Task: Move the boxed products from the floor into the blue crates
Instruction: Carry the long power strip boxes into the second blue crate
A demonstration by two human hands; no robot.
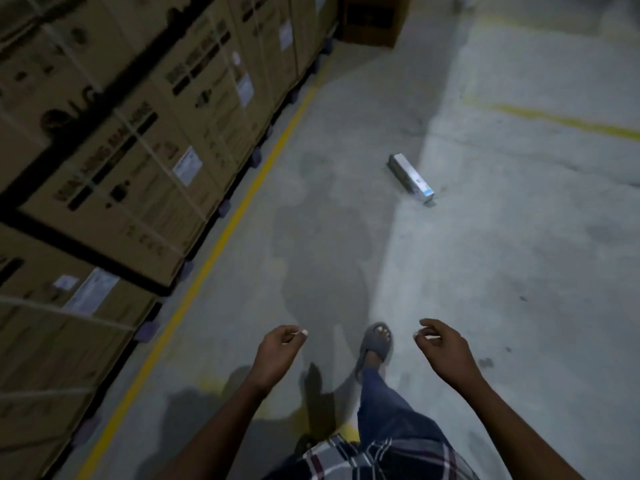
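Plaid shirt hem point(363, 455) and blue trouser leg point(384, 403) sit closest to my view, with one foot in a grey slide sandal point(375, 344) planted on the floor between the two hands. Both hands empty. Left hand point(277, 348) hangs with fingers loosely curled, gripping nothing. Right hand point(441, 348) same: relaxed curl, thumb and fingertips near each other but nothing pinched.

Task item: one boxed product point(412, 177), long, silvery with a blue end, lying flat on the concrete floor point(519, 254), well ahead of both hands and nearer the right hand's side. Nothing touching it.

Step, as I read it: approach phase, walking up to the box, pickup not yet started. Next move calls for closing the gap, bending down, and taking the box across its narrow width; one hand looks enough, probably the right. Then carrying it to a crate.

Left of the left hand: a row of large strapped cartons point(121, 161) on pallets, behind a yellow floor line point(221, 237). Another brown carton point(374, 19) is far ahead, cut off by the top edge.

Hidden or unclear: no blue crates in view, so drop-off location unknown. Carton print is motion-blurred, unreadable. Box label too small to read. Lighting is dim, and the person's shadow covers the floor ahead of the hands.
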